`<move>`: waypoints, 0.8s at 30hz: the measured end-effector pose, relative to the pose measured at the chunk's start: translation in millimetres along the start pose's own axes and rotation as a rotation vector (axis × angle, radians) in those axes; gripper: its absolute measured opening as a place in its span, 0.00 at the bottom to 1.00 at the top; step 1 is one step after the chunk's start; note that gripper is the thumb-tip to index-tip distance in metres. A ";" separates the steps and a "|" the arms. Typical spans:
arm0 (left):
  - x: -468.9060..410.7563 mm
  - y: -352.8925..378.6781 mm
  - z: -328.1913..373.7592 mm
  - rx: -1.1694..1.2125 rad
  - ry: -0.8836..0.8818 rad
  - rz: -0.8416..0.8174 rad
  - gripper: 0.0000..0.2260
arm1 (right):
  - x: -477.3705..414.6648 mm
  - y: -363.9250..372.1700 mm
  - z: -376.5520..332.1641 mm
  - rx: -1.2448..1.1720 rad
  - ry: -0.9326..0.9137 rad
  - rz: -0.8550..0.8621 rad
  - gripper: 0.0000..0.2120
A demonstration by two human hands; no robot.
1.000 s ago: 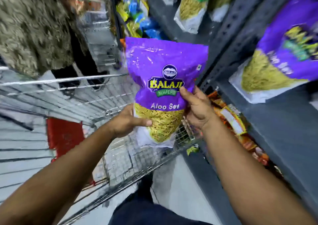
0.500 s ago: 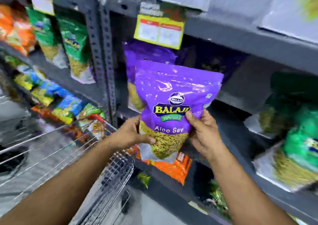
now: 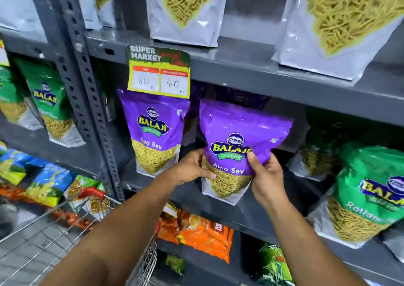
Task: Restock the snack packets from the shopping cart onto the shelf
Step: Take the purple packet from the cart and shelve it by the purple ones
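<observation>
A purple Aloo Sev packet (image 3: 239, 132) is held upright in both hands at the front of the grey middle shelf (image 3: 240, 211). My left hand (image 3: 189, 168) grips its lower left edge, and my right hand (image 3: 265, 174) grips its lower right side with the thumb across the front. The packet's bottom sits at or just above the shelf board; I cannot tell if it touches. A matching purple Aloo Sev packet (image 3: 153, 130) stands on the same shelf just to the left. The wire shopping cart (image 3: 54, 237) is at the lower left.
A price tag (image 3: 158, 76) hangs from the upper shelf edge above the purple packets. Green packets (image 3: 369, 189) stand to the right and another green packet (image 3: 49, 108) to the left past the perforated upright (image 3: 83, 93). Orange packets (image 3: 201, 233) lie on the shelf below.
The view has swung from the cart to face the shelf. Both hands carried the purple packet up and forward to the middle shelf, beside the standing purple packet.
</observation>
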State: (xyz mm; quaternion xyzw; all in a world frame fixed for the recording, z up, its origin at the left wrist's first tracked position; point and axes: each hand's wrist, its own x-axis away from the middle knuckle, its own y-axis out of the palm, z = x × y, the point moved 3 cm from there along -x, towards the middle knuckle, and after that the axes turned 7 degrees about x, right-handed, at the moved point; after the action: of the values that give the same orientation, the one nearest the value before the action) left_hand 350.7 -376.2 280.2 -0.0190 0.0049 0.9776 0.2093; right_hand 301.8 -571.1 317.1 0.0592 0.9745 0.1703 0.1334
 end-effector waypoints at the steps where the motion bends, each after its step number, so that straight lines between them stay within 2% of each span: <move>1: -0.5 -1.9 -2.1 0.026 -0.004 -0.002 0.27 | -1.4 1.1 2.4 0.021 0.003 -0.001 0.14; 5: 6.9 -3.0 -13.6 0.070 -0.032 -0.013 0.29 | -4.5 -0.8 5.8 0.136 -0.038 0.031 0.15; 8: 13.7 0.7 -28.1 -0.093 -0.066 -0.012 0.40 | -11.5 -6.5 -17.3 0.206 -0.168 0.100 0.29; 9: 15.4 2.1 -30.9 -0.165 -0.086 0.012 0.44 | -15.0 -7.1 -29.8 0.216 -0.213 0.115 0.29; 11: 17.5 5.1 -33.2 -0.251 -0.099 0.088 0.48 | -22.7 -1.8 -54.1 0.243 -0.260 0.118 0.18; 13: 17.1 7.8 -33.6 -0.266 -0.081 0.133 0.45 | -28.3 8.1 -73.1 0.301 -0.277 0.094 0.03; 17: 16.6 7.5 -34.7 -0.282 -0.078 0.148 0.36 | -38.8 11.9 -86.0 0.337 -0.276 0.110 0.14; 24: 18.5 5.8 -40.8 -0.284 -0.113 0.141 0.37 | -34.7 11.8 -78.1 0.236 -0.322 0.185 0.11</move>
State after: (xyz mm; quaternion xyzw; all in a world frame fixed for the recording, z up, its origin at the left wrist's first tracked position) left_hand 333.0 -374.7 238.8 0.0068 -0.1439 0.9803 0.1351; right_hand 314.0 -590.3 400.3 0.1898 0.9443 0.0547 0.2633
